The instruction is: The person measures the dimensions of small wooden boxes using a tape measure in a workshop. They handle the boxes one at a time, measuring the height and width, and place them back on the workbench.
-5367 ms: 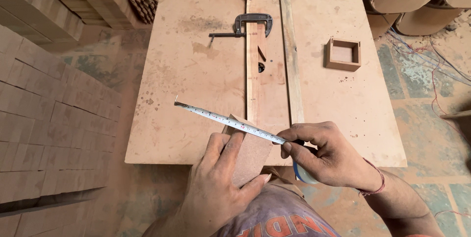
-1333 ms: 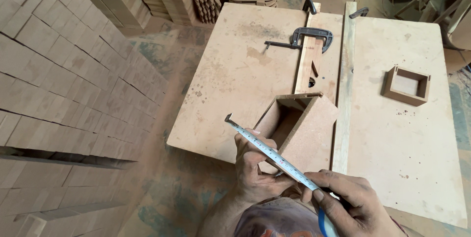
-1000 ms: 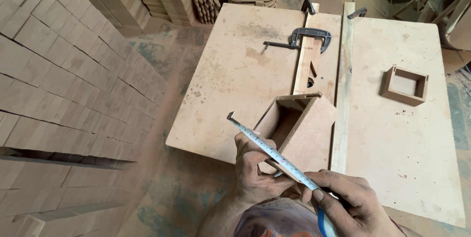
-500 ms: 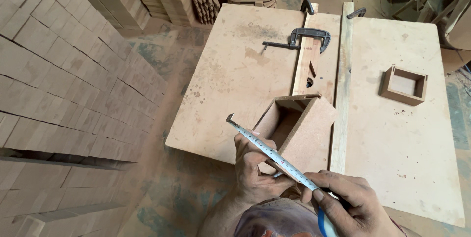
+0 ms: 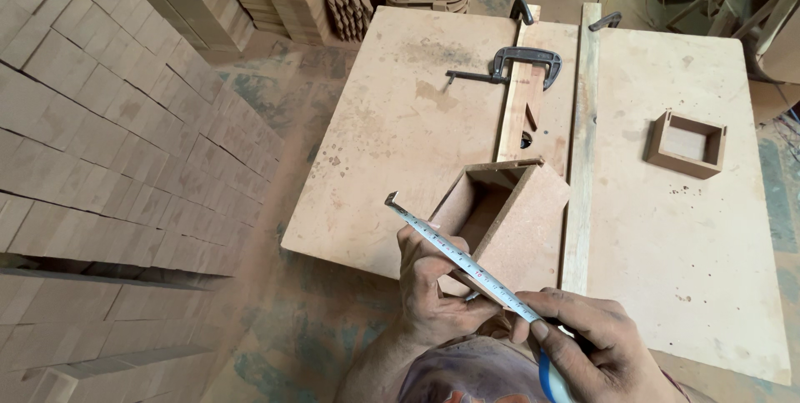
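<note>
Dusty workshop, board table (image 5: pixel 383 161) on a dirt floor.
Left hand (image 5: pixel 433 286) grips an open wooden box (image 5: pixel 508 211); right hand (image 5: pixel 592 353) pinches a tape measure (image 5: pixel 458 257); stacked boards (image 5: pixel 100 145) alongside.

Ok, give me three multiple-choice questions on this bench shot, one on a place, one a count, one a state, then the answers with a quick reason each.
1. Where is the clamp? A far end of table B floor C in a hand
2. How many open boxes are in view? A one B two C four
3. The tape is: A retracted B pulled out C lying on the table

Answers: 1 A, it grips the strip at the far edge. 2 B, box in left hand, small box on the table. 3 B, blade stretched from right hand.
</note>
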`<state>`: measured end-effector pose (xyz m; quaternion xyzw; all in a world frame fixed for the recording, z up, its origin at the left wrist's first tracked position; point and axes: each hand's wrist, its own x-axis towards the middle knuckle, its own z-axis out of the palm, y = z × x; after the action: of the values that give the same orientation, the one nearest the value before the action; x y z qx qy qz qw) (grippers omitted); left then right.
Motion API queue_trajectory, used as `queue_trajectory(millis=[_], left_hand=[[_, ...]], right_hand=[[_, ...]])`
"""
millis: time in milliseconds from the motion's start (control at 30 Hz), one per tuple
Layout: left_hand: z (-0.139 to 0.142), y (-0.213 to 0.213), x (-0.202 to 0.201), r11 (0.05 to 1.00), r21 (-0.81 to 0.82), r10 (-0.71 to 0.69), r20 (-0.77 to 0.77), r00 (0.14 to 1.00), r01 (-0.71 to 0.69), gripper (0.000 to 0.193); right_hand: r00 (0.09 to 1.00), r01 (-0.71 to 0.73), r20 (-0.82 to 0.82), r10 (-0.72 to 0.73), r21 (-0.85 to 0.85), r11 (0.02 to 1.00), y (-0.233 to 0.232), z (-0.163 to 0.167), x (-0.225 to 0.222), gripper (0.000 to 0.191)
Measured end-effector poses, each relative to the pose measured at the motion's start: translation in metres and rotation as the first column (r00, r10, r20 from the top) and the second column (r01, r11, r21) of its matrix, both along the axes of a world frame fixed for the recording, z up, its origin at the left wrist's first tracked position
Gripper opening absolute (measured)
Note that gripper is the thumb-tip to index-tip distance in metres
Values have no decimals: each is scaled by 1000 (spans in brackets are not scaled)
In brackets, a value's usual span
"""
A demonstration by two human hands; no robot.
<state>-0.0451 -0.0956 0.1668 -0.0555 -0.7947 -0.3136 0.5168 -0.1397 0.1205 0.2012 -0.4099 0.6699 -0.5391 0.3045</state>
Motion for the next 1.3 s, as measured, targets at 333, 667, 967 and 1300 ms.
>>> queue_trajectory(millis=[333, 667, 967, 1300], left_hand=[[1, 3, -5, 1000, 17, -1, -2, 1000, 1, 78], [-1, 4, -5, 1000, 2, 5, -4, 1000, -5, 79], [1, 2, -4, 1000, 17, -13, 5, 1000, 12, 77], [2, 3, -4, 1000, 10, -6, 3, 1000, 6, 76]], right_hand=[[1000, -9, 12, 10, -22, 1000, 3, 0, -5, 38], [997, 71, -13, -70, 63, 995, 1, 2, -1, 38], [1000, -6, 11, 7, -31, 1000, 3, 0, -5, 38], [1000, 1, 15, 0, -46, 999, 1, 6, -3, 38]])
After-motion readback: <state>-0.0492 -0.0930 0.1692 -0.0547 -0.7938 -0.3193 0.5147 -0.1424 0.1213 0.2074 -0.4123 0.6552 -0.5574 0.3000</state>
